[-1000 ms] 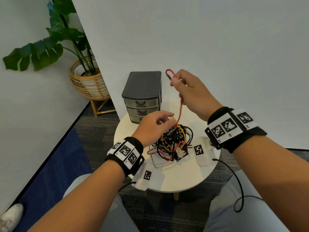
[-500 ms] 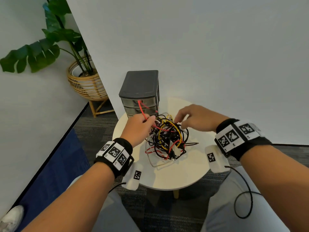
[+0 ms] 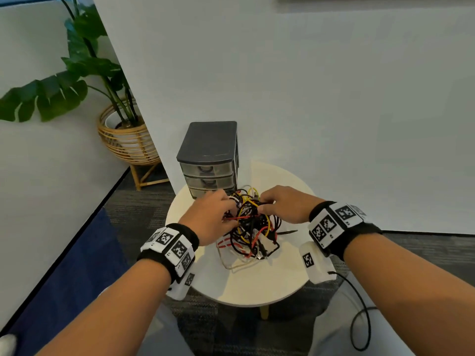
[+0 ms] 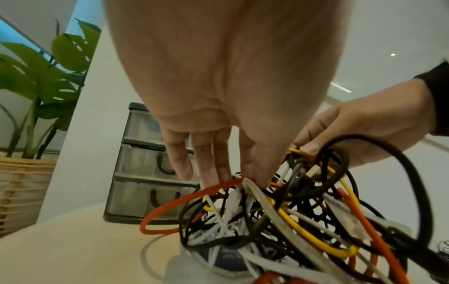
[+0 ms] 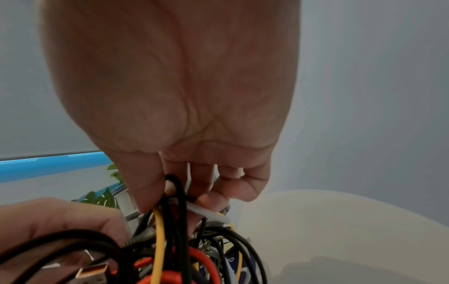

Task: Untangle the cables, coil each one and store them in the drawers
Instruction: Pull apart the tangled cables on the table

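A tangle of black, red, yellow and white cables (image 3: 253, 227) lies in the middle of the round cream table (image 3: 257, 286). My left hand (image 3: 230, 205) reaches into its left top. In the left wrist view the left hand (image 4: 248, 178) pinches a red cable (image 4: 170, 203) and a whitish strand between thumb and forefinger; the other fingers hang straight. My right hand (image 3: 264, 204) is on the tangle's right top. In the right wrist view the right hand (image 5: 170, 199) pinches a black cable (image 5: 178, 192) together with a yellow one. A grey three-drawer unit (image 3: 209, 160) stands behind, all drawers shut.
A white wall panel rises right behind the table and drawers. A potted plant in a wicker basket (image 3: 126, 140) stands on the floor to the left. A pale cable loop (image 3: 239, 264) trails toward the table's front. A loose USB plug (image 5: 94, 271) shows near my left hand.
My right hand came down from holding the red cable's end high and now grips strands in the tangle. My left hand lowered the red cable and moved onto the pile.
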A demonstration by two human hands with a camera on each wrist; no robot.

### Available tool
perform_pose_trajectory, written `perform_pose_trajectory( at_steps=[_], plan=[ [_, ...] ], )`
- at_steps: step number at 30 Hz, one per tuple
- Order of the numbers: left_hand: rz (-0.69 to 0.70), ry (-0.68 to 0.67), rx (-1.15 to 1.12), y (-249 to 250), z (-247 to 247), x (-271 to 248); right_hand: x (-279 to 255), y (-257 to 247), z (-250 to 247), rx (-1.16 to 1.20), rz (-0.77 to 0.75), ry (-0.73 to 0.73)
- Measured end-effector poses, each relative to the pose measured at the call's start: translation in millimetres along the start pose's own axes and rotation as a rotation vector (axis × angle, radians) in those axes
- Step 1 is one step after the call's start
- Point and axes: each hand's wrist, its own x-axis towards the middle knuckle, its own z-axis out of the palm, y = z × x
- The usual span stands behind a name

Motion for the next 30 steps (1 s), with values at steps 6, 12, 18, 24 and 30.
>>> perform_pose_trajectory(
  at_steps=[6,12,18,24,30],
  plan=[
    [0.044,-0.059,0.07,-6.4,2.7,3.0,0.3,-3.7,1.5,-0.027,-0.042,-0.031],
    [0.082,0.054,-0.145,-1.6,-7.7,2.8,3.7,-9.4,-2.7,-0.044,-0.106,0.038],
    [-0.052,0.02,-0.422,6.1,-5.0,4.7,14.5,-28.6,-0.8,-0.09,-0.156,0.063],
    [-0.122,0.213,-0.686,4.7,1.5,-0.7,22.4,-28.5,-4.9,0.259,-0.04,0.041],
    [-0.056,0.039,-0.612,6.7,13.4,1.2,21.3,-30.4,-1.3,0.287,-0.059,0.112]
  ],
)
